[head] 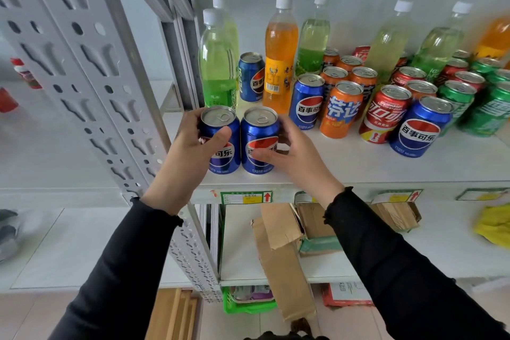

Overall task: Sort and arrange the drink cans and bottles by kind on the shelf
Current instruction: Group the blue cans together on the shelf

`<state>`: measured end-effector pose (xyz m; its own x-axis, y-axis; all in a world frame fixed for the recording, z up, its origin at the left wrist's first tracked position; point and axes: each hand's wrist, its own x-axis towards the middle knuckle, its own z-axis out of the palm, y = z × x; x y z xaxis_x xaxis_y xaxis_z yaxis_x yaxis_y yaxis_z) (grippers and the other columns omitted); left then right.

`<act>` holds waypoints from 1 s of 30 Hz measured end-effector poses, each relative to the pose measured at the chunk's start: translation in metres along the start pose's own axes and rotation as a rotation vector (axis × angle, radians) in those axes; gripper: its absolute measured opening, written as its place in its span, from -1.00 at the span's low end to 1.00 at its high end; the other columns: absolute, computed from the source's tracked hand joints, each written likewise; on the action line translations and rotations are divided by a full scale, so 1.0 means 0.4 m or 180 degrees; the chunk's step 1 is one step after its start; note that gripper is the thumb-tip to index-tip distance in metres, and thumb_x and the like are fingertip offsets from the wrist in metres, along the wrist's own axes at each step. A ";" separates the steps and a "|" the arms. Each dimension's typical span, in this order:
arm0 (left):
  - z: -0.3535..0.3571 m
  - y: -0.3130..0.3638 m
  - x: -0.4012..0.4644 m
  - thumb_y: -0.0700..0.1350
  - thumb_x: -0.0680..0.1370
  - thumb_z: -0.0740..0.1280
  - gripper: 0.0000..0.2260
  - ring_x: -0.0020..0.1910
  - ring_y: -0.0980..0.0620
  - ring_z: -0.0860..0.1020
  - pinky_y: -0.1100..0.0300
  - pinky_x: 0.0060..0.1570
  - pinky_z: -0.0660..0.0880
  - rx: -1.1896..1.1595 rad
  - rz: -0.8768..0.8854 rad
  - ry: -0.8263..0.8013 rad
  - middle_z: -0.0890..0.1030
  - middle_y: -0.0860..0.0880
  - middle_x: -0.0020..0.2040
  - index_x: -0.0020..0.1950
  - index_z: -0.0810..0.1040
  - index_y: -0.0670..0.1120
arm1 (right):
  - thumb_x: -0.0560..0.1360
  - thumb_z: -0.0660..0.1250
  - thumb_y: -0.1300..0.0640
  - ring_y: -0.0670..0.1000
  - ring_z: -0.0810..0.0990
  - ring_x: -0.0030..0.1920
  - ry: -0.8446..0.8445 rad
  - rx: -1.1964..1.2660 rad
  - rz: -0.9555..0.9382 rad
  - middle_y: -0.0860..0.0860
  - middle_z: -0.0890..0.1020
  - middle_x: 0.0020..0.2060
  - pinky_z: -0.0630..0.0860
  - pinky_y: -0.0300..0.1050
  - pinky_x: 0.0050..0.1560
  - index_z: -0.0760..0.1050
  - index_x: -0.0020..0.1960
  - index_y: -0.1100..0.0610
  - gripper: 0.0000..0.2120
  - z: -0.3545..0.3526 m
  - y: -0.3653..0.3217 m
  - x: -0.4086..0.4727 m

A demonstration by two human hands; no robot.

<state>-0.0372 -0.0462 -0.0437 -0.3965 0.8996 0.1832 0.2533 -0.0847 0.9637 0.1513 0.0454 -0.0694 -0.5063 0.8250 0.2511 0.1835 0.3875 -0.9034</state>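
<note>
Head cam view, so you're looking down at the shelf [358, 171] from the person's own angle: dead centre there are two blue Pepsi cans standing upright side by side at the front left corner of the board, just about touching. Left hand [190, 152] is wrapped around the left Pepsi can [223, 143], thumb across the logo, and right hand [292, 152] is curled around the right Pepsi can [258, 141], fingers behind it and thumb in front, so both hands are gripping a can each. Looks to me like the start of a Pepsi group and not much more than that yet. Right behind them a third blue can [251, 77] sits tucked between a green bottle [218, 63] and an orange bottle [280, 55], and two more blue ones, a mid-shelf Pepsi can [306, 102] and a front Pepsi can [420, 127], are mixed in with the orange Fanta can [340, 110] and red Coke can [385, 116]. Further toward the right edge of the frame the green cans [485, 110] and more pale green bottles [389, 41] are all jumbled together. So I'd say most of the sorting is left: bottles aren't grouped by colour and the cans are basically one mixed crowd.
</note>
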 end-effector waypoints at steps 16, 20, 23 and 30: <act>-0.012 0.020 0.009 -0.09 0.61 0.36 -0.58 0.14 0.08 0.58 0.31 -0.02 0.46 0.0405 -0.0136 -0.0208 0.61 0.04 0.20 0.44 0.34 0.08 | 0.44 0.55 0.00 -0.11 0.59 0.28 -0.0307 0.0068 0.0292 -0.11 0.59 0.32 0.53 0.09 0.34 0.27 0.53 -0.06 -0.24 0.003 0.015 -0.016; -0.008 0.029 0.003 -0.04 0.60 0.37 -0.48 0.15 0.06 0.58 0.26 0.02 0.49 0.0473 -0.0149 -0.0161 0.58 0.00 0.27 0.52 0.25 0.08 | 0.43 0.55 -0.06 -0.13 0.59 0.27 -0.0254 -0.0107 0.0289 -0.13 0.60 0.31 0.53 0.09 0.34 0.28 0.53 -0.08 -0.24 0.002 0.011 -0.022; -0.002 0.056 -0.016 -0.02 0.59 0.37 -0.44 0.25 0.08 0.52 0.20 0.15 0.46 0.0807 0.0068 -0.0004 0.50 0.01 0.38 0.54 0.24 0.06 | 0.45 0.54 -0.04 -0.13 0.54 0.31 -0.0139 -0.0316 0.0243 -0.13 0.56 0.34 0.48 0.02 0.39 0.27 0.54 -0.07 -0.25 -0.001 -0.002 -0.036; 0.046 0.131 -0.063 0.01 0.59 0.35 -0.47 0.43 0.06 0.32 0.11 0.32 0.29 0.1555 0.1076 0.0378 0.35 0.05 0.45 0.53 0.27 0.04 | 0.53 0.46 -0.06 -0.15 0.52 0.29 0.0456 -0.0482 0.0108 -0.12 0.54 0.33 0.49 -0.07 0.34 0.35 0.50 -0.04 -0.41 -0.072 -0.020 -0.107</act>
<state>0.0024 -0.0654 -0.0015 -0.3121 0.8008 0.5112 0.7470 -0.1256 0.6528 0.1957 0.0189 -0.0628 -0.3745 0.8846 0.2779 0.3283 0.4068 -0.8525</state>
